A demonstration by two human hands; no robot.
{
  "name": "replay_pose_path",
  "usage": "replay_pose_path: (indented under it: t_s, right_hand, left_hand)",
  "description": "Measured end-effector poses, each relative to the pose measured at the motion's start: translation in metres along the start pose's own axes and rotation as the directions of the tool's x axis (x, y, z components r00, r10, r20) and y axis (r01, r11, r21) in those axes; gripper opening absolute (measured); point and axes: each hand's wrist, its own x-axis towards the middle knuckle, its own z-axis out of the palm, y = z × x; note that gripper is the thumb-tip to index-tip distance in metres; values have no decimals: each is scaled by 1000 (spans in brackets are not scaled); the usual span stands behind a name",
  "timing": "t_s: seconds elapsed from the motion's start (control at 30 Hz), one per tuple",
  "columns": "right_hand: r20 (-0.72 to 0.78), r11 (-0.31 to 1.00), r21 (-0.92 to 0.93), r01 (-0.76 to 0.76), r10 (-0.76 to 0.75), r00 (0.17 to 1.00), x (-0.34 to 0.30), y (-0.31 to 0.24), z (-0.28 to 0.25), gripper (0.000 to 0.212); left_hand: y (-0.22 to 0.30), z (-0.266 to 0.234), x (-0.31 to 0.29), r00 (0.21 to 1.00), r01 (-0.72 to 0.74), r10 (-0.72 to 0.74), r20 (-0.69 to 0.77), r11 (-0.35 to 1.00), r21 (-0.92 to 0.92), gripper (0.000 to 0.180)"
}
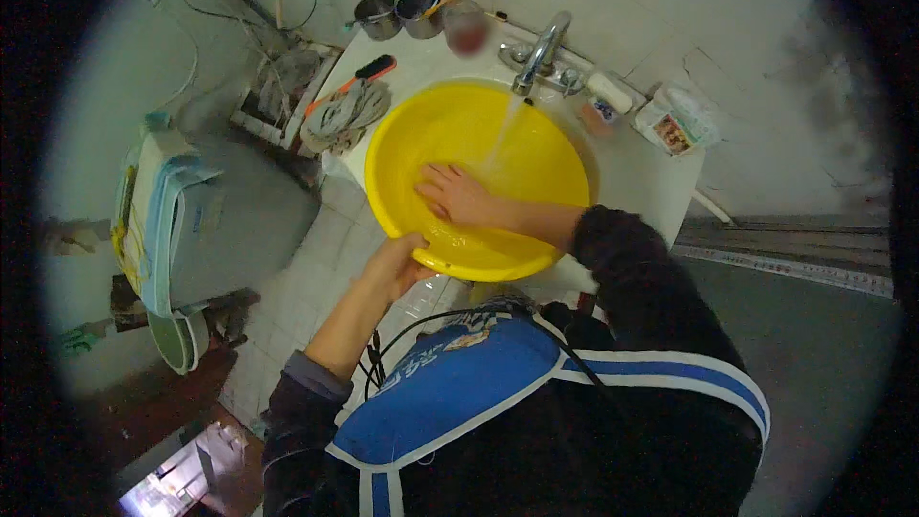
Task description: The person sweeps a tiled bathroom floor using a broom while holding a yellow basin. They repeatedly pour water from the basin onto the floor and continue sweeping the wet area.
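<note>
Rinsing yellow basin [536, 148], white packet [676, 121] nearby

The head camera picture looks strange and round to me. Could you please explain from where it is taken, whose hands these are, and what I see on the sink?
The picture comes from a wide fisheye camera worn on a person's head, looking down, so straight edges bend near the rim. There is no machine here: both hands belong to the wearer.

The left hand grips the near rim of a yellow plastic basin, which sits in a white sink. The right hand lies flat inside the basin, fingers spread. Water runs from the metal tap into the basin.

On the sink's rim stand two metal cups, one with toothbrushes, and a reddish glass. A brush with an orange-and-black handle lies at the left, and a small packet at the right.
</note>
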Motion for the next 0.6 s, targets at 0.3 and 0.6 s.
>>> replay_pose_path:
  t_s: [0.3,0.6]
  right_hand:
    - [372,884,-439,-159,340,864,-55,125,-97,12]
    - [-314,830,-402,-386,271,910,52,234,-65,21]
  left_hand:
    - [-15,2,1,993,-114,114,-5,991,-75,40]
    - [-7,-10,-20,982,-187,186,-13,981,-43,42]
